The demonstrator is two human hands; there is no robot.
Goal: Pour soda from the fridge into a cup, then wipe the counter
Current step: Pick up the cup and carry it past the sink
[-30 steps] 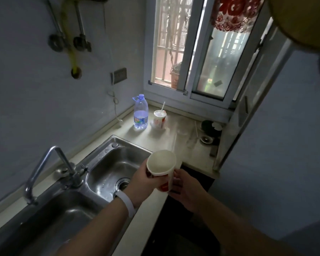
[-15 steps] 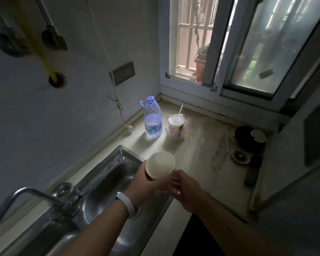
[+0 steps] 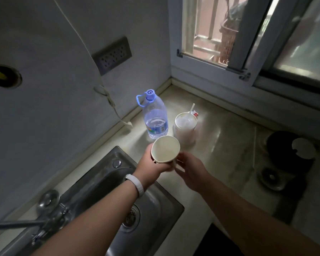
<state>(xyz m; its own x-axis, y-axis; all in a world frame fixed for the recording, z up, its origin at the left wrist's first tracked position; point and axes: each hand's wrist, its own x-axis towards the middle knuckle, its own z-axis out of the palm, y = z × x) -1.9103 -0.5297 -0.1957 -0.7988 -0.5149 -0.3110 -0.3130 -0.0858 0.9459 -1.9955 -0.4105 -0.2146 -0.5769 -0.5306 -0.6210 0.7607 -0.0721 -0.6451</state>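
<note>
Currently the cup [image 3: 164,152] is held off the counter [image 3: 225,145], in the air just past the far right corner of the sink [image 3: 107,174], and its pale interior shows no liquid. The left hand [image 3: 150,164], which wears a white wristband [image 3: 136,183], grips the cup: its fingers are curled round the wall from the sink side and from below. The right hand [image 3: 191,171] sits on the side of the cup away from the sink. Its fingers [image 3: 179,163] are loosely curled against the lower wall near the base, and whether they clamp the cup or merely steady it cannot be told. Note the cup's long axis: it is tilted, with the mouth turned up and back toward the wearer and the base pointing down and away from the sink, toward the counter. The left hand is therefore judged the controlling hand, with the cup inside its fingers, not beyond them. Past the sink's far edge a water bottle [image 3: 155,117] stands upright, with a second cup [image 3: 185,128] carrying a straw [image 3: 192,108] just beside it. No soda and no fridge are in view, so the pour is judged not yet begun. The coming move probably requires the axis brought upright and the base set on bare counter beside the sink, apart from both standing items.
</note>
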